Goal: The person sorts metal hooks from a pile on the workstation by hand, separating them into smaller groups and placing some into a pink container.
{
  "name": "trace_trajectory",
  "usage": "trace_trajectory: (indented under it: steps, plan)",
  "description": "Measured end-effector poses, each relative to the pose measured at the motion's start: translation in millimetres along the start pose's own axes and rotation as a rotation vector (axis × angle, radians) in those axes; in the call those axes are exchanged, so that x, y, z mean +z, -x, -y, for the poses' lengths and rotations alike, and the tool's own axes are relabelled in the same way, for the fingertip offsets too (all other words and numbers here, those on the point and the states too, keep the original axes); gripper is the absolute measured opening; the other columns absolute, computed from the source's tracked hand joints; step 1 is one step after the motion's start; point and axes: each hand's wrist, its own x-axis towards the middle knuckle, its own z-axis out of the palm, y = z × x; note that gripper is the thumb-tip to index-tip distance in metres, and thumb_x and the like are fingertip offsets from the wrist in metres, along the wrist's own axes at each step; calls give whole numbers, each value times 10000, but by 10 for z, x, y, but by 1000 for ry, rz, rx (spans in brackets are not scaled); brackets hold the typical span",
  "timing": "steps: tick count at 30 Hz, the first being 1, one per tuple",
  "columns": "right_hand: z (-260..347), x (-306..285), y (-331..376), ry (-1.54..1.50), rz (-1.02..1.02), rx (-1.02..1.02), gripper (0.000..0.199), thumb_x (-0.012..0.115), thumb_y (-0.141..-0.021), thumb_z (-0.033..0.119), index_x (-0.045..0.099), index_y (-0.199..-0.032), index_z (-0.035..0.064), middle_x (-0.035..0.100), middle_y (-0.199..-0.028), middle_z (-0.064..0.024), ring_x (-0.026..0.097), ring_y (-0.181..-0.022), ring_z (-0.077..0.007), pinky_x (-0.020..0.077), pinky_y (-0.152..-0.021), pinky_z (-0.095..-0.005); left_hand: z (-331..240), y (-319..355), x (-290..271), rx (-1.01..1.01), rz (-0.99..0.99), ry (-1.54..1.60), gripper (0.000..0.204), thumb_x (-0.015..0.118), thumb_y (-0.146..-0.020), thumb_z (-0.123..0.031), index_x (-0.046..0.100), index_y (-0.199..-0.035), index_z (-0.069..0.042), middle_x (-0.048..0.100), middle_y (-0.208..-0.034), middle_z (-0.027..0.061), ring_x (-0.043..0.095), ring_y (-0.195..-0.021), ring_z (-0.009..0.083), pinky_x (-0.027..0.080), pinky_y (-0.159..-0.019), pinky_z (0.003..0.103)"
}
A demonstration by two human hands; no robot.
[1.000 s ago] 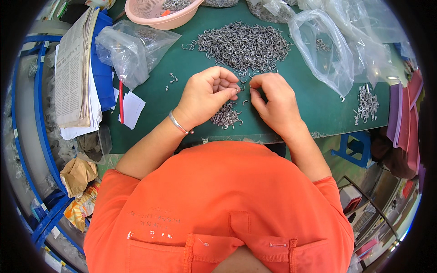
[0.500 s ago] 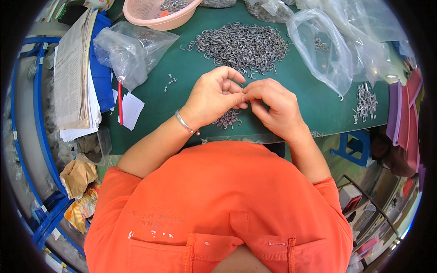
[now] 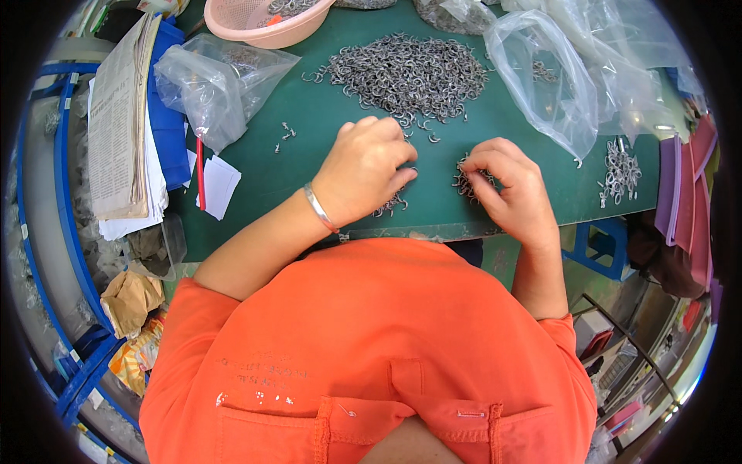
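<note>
Metal hooks (image 3: 467,179) sit pinched in my right hand (image 3: 512,189) on the green mat (image 3: 309,166). I rest my left hand (image 3: 363,170) palm-down over a small cluster of hooks (image 3: 390,205), grip unclear, just below the big hook pile (image 3: 406,73).

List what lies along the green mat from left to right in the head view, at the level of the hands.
Stack of papers → red pen → left hand → right hand → small heap of metal hooks → pink sheets.

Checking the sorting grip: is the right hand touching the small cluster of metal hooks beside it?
Touching. The head view shows the right hand with its fingertips curled into the small cluster of metal hooks, no gap between them.
</note>
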Motion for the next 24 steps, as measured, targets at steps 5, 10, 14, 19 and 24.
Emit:
trace_trajectory:
  steps: [5,10,14,19,24]
  plan:
    - [-19,128,-37,98,8,-30,142,651,-794,-94,655,-900,0,656,-907,-110,649,-862,-292,526,-752,-365,-58,20,66,-4,30,-42,152,801,-733,-77,693,-832,-117,603,-863,0,583,-828,215,405,-745,358]
    - [-4,147,-60,42,-48,-22,119,672,-783,-40,652,-882,24,648,-901,-107,620,-864,-325,513,-765,-414,-59,0,125,-6,-77,42,156,779,-746,-46,667,-831,-114,629,-796,13,606,-770,218,423,-713,368]
    - [-14,212,-46,3,-12,-104,155,703,-782,-6,644,-912,54,655,-924,-82,622,-904,-308,479,-789,-408,-143,-68,194,-21,-81,166,130,759,-779,-37,661,-853,-81,659,-795,39,637,-737,240,471,-696,364]
    - [35,396,0,84,-35,-171,197,739,-774,53,618,-919,111,656,-947,-30,615,-939,-256,429,-837,-400,-54,-116,72,-137,-177,302,77,690,-844,14,682,-909,-28,678,-821,88,642,-692,184,517,-638,300]
    - [21,401,-5,325,-47,-184,172,719,-757,37,627,-875,120,630,-883,-27,604,-909,-241,422,-819,-413,81,-81,-93,-263,-231,327,89,692,-864,22,691,-950,-2,697,-853,48,621,-708,96,516,-653,247]
